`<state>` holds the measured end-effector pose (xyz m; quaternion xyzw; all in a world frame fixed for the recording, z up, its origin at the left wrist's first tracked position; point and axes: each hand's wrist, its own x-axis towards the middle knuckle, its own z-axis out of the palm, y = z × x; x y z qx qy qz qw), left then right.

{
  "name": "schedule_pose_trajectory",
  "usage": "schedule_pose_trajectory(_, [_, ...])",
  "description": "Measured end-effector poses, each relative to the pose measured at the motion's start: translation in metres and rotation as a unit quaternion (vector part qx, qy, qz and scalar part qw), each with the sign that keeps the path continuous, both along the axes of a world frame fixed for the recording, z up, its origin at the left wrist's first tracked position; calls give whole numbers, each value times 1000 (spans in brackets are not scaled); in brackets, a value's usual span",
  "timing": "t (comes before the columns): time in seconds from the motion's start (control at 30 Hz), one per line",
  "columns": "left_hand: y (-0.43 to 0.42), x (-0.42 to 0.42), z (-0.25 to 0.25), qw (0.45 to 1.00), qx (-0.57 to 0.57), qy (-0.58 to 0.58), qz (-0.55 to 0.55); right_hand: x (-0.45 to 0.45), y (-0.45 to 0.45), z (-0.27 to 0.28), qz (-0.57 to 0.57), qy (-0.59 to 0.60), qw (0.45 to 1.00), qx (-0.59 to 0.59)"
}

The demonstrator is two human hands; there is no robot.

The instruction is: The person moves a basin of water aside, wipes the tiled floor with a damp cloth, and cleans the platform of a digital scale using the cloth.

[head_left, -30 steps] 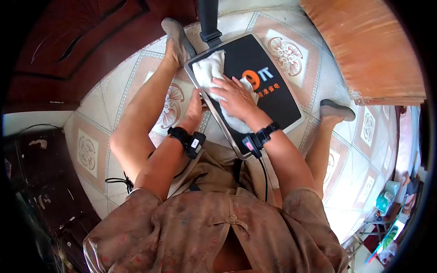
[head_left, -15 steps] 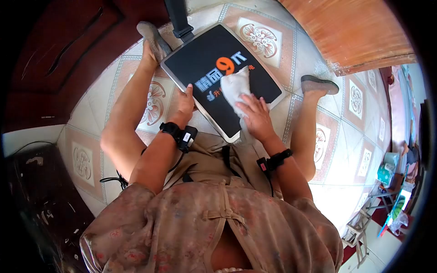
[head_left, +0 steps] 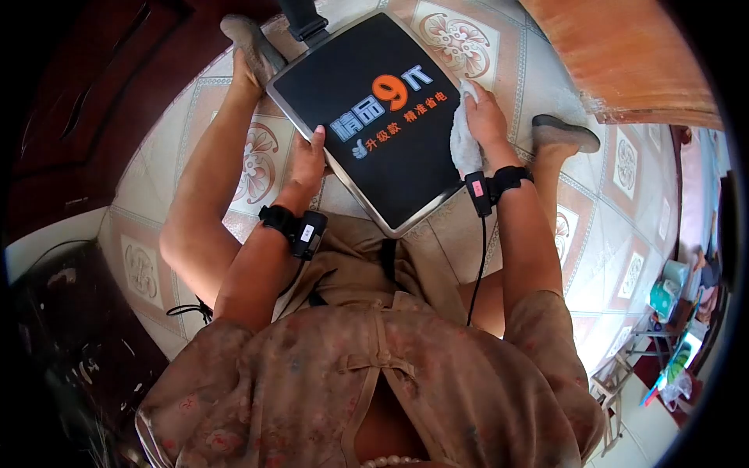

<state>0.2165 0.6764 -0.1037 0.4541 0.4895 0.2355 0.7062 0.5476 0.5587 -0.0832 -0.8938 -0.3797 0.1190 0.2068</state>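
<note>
A black rectangular platform (head_left: 390, 171) with a metal rim, an orange 9 and printed characters lies between my legs, joined to a dark post (head_left: 304, 19) at its far end. My left hand (head_left: 307, 160) grips its left edge, thumb on top and the fingers hidden beneath. At the right edge my right hand (head_left: 485, 117) is closed on a white cloth (head_left: 466, 144), which hangs down along the rim toward my wrist. Each wrist wears a strapped black device.
Dark red carved wood (head_left: 86, 86) stands at the upper left. A light wooden panel (head_left: 632, 62) is at the upper right. My feet in grey shoes rest on the patterned tile floor (head_left: 616, 226). A stool (head_left: 612, 390) and assorted items lie at the lower right.
My right hand has carried the cloth from the middle of the platform to its right edge, uncovering the printing. My left hand has stayed at the left edge.
</note>
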Motion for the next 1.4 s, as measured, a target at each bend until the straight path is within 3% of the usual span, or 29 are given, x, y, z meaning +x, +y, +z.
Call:
schedule_pose_trajectory(0.13, [-1, 2, 14, 999, -36, 10, 5, 22, -1, -7, 13, 87, 996, -14])
schedule_pose_trajectory(0.2, [4, -2, -11, 988, -84, -127, 28, 40, -4, -28, 46, 196, 979, 44])
schedule_pose_trajectory(0.3, [0, 2, 1, 951, -199, -224, 70, 47, -10, -48, 55, 236, 968, 70])
schedule_pose_trajectory(0.37, [3, 3, -19, 937, -224, -253, 93, 43, -13, -48, 48, 238, 968, 60])
schedule_pose_trajectory(0.63, [-2, -10, -4, 960, -213, -146, 105, 14, -21, -19, 22, 209, 978, 9])
schedule_pose_trajectory(0.87, [-14, -15, 11, 959, -215, -166, 80, 11, -17, -3, 64, 224, 973, -4])
schedule_pose_trajectory(1.0, [-11, -14, 17, 963, -231, -121, 68, 11, -18, -3, 54, 208, 976, 46])
schedule_pose_trajectory(1.1, [-2, -26, 6, 961, -263, -37, 81, 27, -25, -61, -39, 297, 931, 206])
schedule_pose_trajectory(1.2, [11, -48, 15, 992, -60, 87, 70, 43, -45, -65, -191, 427, 822, 325])
schedule_pose_trajectory(1.27, [26, -44, 14, 959, 234, 119, 103, 68, -58, -61, -319, 460, 758, 336])
schedule_pose_trajectory(1.3, [27, -38, 24, 949, 292, 79, 91, 77, -63, -56, -314, 506, 710, 377])
schedule_pose_trajectory(1.37, [19, -3, 88, 925, 365, 108, -12, 87, -71, -5, -302, 588, 601, 449])
schedule_pose_trajectory(1.4, [17, 17, 102, 906, 401, 118, -63, 97, -69, 14, -310, 563, 623, 445])
